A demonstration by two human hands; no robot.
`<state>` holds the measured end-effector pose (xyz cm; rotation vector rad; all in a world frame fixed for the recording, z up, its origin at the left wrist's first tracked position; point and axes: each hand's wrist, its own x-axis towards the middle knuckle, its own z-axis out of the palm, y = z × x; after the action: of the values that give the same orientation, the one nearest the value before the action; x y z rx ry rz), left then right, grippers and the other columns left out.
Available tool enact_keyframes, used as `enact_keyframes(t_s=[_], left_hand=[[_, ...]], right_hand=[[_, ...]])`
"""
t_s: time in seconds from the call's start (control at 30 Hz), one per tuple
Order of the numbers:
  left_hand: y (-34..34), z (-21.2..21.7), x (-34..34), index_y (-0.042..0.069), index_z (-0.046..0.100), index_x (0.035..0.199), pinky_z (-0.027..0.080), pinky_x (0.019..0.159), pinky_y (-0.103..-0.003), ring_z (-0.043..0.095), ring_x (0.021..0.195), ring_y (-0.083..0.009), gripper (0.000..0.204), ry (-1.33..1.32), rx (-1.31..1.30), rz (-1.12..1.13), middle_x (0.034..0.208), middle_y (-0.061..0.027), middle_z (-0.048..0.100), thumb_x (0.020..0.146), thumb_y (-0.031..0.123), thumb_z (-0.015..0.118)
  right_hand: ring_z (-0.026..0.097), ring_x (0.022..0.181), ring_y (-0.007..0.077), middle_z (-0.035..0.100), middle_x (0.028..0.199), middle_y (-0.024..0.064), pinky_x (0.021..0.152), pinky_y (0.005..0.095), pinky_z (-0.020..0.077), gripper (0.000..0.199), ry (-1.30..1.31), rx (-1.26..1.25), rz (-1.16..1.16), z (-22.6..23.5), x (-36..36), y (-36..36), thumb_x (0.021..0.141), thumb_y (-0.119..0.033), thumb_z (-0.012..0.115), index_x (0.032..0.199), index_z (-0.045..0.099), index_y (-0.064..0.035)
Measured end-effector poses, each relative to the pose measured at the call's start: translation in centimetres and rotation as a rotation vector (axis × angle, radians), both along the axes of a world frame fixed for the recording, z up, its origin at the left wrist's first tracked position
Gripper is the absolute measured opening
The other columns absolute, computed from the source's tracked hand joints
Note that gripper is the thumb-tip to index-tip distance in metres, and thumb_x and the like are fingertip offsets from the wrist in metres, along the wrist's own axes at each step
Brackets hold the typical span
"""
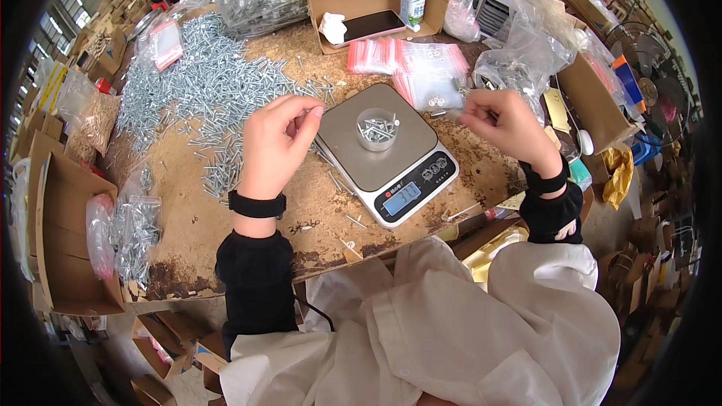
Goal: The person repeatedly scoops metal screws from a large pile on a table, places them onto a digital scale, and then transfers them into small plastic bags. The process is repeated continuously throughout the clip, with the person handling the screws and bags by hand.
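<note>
A digital scale (391,156) with a grey square platform and a lit display stands in front of me. On its platform sits a small round clear cup (376,135) with several screws in it. My left hand (277,143) hovers at the scale's left edge, thumb and fingers drawn together; what they hold, if anything, is hidden. To the right of the scale my right hand (508,124) is raised with curled fingers, beside the small clear plastic bags (430,75). Its fingertips are pinched, and their contents cannot be made out. A large heap of silver screws (195,83) spreads left of the scale.
At the back an open cardboard box (380,1) holds a phone (370,27) and a drink carton (413,4). Filled bags of screws (137,233) lie at the left edge, beside another box (71,233). Crumpled plastic bags (526,53) crowd the right.
</note>
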<state>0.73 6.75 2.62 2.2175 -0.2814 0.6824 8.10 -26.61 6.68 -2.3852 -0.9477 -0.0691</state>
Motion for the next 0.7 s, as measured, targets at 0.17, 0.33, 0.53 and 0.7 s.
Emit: enact_keyframes(t_s=[0.17,0.33,0.53,0.7], left_hand=[[0.5,-0.3,0.5,0.001,0.073,0.095,0.044,0.059,-0.024,0.056,0.064,-0.0094,0.008,-0.014,-0.021,0.009,0.077,-0.0044,0.066,0.091,0.006,0.070],[1.0,-0.2,0.4,0.001,0.073,0.096,0.044,0.060,-0.024,0.057,0.065,-0.0095,0.008,-0.025,-0.022,0.073,0.076,-0.0038,0.066,0.092,0.007,0.069],[0.3,-0.1,0.2,0.001,0.074,0.097,0.045,0.061,-0.025,0.057,0.065,-0.0101,0.008,-0.024,0.000,0.049,0.077,-0.0047,0.066,0.092,0.005,0.069],[0.2,-0.3,0.3,0.003,0.073,0.096,0.044,0.057,-0.025,0.056,0.061,-0.0115,0.007,-0.072,0.011,0.056,0.074,-0.0051,0.063,0.091,0.006,0.069]], right_hand=[[0.044,0.051,0.0159,0.048,0.056,0.0021,0.053,0.0315,0.0372,0.017,0.005,0.052,0.363,1.6,1.3,6.8,0.083,-0.009,0.074,0.077,0.059,-0.0018],[0.059,0.061,0.0252,0.058,0.064,0.0084,0.059,0.0359,0.0461,0.010,-0.016,0.083,0.560,-0.2,3.8,10.4,0.079,-0.010,0.070,0.080,0.062,-0.0031],[0.061,0.070,0.0137,0.065,0.076,0.0030,0.061,0.0285,0.0456,0.007,0.054,0.281,0.536,-0.4,3.6,9.7,0.087,-0.007,0.067,0.091,0.068,-0.0026],[0.063,0.072,0.0103,0.070,0.082,-0.0002,0.060,0.0258,0.0440,0.009,-0.012,0.284,0.326,-0.5,6.8,6.9,0.092,-0.012,0.064,0.093,0.070,-0.0038]])
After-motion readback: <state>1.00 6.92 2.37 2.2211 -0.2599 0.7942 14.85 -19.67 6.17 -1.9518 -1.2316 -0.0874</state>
